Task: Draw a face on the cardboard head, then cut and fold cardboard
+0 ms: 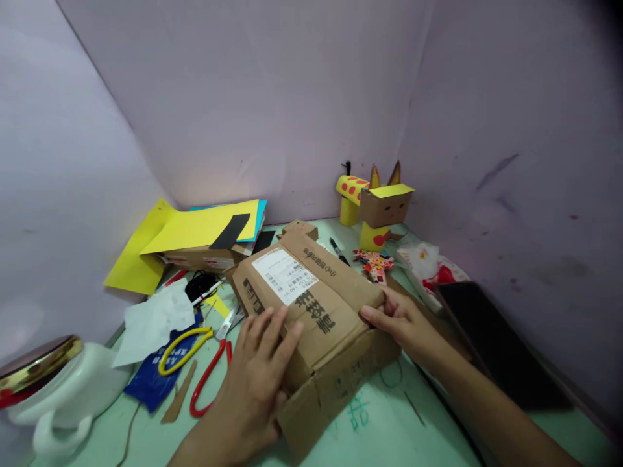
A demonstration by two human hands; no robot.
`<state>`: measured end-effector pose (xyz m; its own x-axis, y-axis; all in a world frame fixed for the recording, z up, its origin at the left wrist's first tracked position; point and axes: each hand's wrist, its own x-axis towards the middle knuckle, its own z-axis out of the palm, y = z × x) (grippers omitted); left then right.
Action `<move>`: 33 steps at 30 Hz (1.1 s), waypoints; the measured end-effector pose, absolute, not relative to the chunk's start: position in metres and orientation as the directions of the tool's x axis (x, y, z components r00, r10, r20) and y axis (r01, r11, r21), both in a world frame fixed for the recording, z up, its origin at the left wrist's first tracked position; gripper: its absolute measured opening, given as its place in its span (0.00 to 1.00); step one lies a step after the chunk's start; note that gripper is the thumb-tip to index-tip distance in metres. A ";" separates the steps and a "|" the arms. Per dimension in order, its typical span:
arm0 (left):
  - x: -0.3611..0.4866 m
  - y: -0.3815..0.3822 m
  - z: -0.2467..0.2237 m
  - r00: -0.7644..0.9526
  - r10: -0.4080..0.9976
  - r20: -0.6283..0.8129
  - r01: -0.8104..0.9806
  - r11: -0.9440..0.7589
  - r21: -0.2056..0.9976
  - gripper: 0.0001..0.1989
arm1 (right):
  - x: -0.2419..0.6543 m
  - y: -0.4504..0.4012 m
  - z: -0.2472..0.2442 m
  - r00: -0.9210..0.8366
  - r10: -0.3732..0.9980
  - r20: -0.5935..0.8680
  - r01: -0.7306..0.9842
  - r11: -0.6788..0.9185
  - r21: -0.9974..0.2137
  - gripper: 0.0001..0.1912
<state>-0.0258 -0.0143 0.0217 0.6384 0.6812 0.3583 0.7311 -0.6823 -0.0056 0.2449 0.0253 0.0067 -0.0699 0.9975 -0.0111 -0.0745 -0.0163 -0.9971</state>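
Note:
A brown cardboard box (335,305) with a white shipping label (285,275) and black printed characters lies tilted in front of me. One flap (335,389) hangs open on its near side. My left hand (263,370) grips the box's left side, with fingers laid over the top and the thumb low by the near edge. At the right corner, my right hand (402,318) pinches the cardboard, thumb on top and the other fingers partly hidden behind. Scissors (226,324) with one yellow and one red handle lie open beside my left hand.
Yellow sheets (204,227) cover another box at back left. A paper-and-cardboard animal figure (384,207) stands at back right. A white pot (73,389), blue packet (163,366) and white paper (158,318) lie left; a dark flat panel (496,344) rests right.

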 end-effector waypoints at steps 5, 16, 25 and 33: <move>-0.010 0.006 0.027 0.796 0.527 0.298 0.588 -0.790 -0.173 0.37 | 0.245 0.024 0.012 -0.069 0.998 0.004 -0.064 0.000 -0.998 0.19; -0.130 -0.010 0.013 0.008 0.997 -0.071 1.000 -0.010 -0.017 0.22 | 0.247 0.019 0.007 -0.057 0.998 -0.010 -0.080 -0.015 -0.997 0.19; -0.108 -0.005 0.009 -0.098 0.986 -0.135 0.995 0.092 -0.047 0.30 | 0.252 0.018 0.000 -0.050 0.999 -0.018 -0.084 -0.022 -0.996 0.20; -0.118 0.002 0.021 -0.154 0.974 -0.164 0.988 0.156 -0.003 0.27 | 0.254 0.017 -0.002 -0.020 1.000 0.001 -0.035 0.000 -0.999 0.19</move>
<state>-0.1180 0.0017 0.0211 -0.1539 0.9744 -0.1641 0.9878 0.1556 -0.0026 0.2538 0.0173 -0.0018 -0.0205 0.9998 0.0006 -0.0346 -0.0001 -0.9994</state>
